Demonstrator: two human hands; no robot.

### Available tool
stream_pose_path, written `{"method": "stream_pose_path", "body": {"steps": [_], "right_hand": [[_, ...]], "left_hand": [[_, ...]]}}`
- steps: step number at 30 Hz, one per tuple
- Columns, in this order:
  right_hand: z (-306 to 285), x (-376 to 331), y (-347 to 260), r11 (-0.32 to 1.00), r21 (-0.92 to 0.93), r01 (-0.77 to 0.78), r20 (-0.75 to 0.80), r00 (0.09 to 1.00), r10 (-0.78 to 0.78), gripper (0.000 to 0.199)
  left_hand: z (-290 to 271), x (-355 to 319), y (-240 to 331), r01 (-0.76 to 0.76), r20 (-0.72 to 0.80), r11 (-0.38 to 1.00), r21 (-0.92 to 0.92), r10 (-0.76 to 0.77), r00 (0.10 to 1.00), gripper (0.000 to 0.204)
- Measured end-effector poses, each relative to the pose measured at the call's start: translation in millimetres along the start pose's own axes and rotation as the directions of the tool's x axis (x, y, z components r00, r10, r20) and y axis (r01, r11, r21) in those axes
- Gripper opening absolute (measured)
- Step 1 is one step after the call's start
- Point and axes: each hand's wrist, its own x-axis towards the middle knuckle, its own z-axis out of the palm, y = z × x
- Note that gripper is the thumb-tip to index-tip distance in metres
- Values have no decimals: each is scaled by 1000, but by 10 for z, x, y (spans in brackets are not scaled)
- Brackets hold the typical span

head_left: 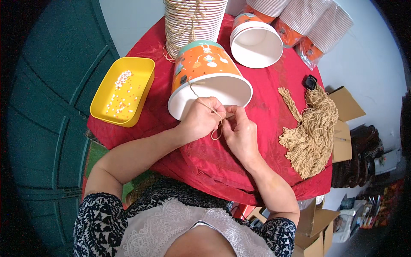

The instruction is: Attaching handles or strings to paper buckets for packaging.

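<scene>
From my end I can read no lettering — the orange paper bucket (204,64) shows printed figures, and any marks on the upper cardboard box (341,139) stay too faint.

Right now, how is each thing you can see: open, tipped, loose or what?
Orange bucket: tipped on its side, open.
String: stretched from bucket rim, looped below.
Left grip: pinched on string.
Right grip: pinched, close to left.
Yellow box: open.
Beads: loose, scattered.
Tall bucket stack: nested.
Back bucket: tipped, open.
Wrapped buckets: nested, in plastic.
Yarn bundle: loose, lying down.
</scene>
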Motion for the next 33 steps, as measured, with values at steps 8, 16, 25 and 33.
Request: {"method": "stream_pose_path", "body": {"steps": [8,16,25,33], "right_hand": [[-27,-16,-8,1000,-23,-1,-24,1000,1,17],[-94,-25,-35,983,-180,-43,7,999,45,12],[6,-31,-21,999,-39,-18,-28,999,17,20],[-6,-33,-8,1000,-30,3,-13,1000,-3,20]], "left_hand": [[5,27,-46,-19,-9,1000,-10,19,1000,6],[0,-16,23,1,-17,1000,-26,-1,1000,4],[29,-40,73,27,-25,998,-52,-28,999,9],[22,-35,87,32,-29,999,-38,-33,999,9]]}}
